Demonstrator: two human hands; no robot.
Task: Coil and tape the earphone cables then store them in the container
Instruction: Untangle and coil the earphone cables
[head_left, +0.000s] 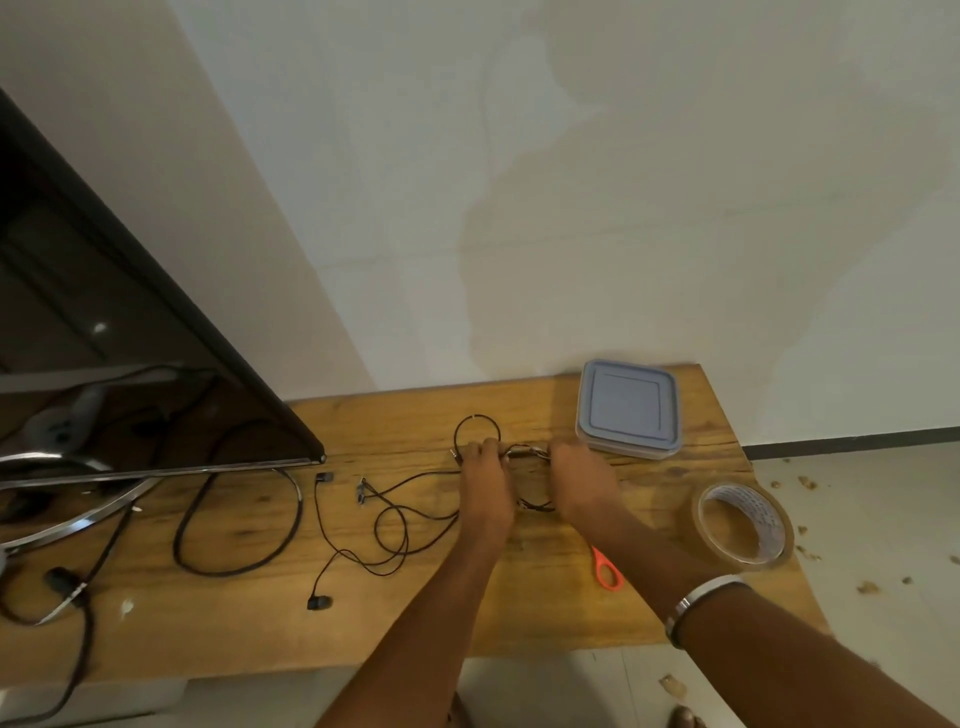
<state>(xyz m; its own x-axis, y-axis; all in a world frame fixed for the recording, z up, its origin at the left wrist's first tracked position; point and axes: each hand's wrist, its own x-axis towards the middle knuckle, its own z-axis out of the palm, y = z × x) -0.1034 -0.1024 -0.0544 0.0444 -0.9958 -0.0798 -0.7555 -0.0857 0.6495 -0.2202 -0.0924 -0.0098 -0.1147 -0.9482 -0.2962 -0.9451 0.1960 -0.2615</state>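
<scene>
A black earphone cable (387, 525) lies in loose loops on the wooden table (249, 613), its earbud (318, 603) near the front. My left hand (483, 480) grips the cable where a small loop (477, 431) stands out behind it. My right hand (579, 480) holds a coiled bundle of cable (527, 452) between the two hands. A grey lidded container (628, 408) sits shut at the back right. The roll of clear tape (743, 525) stands at the right edge.
Orange-handled scissors (607, 569) lie under my right forearm. A dark TV screen (130, 338) on a metal stand (67, 519) fills the left, with thick black power leads (234, 519) on the table. Crumbs litter the floor at the right.
</scene>
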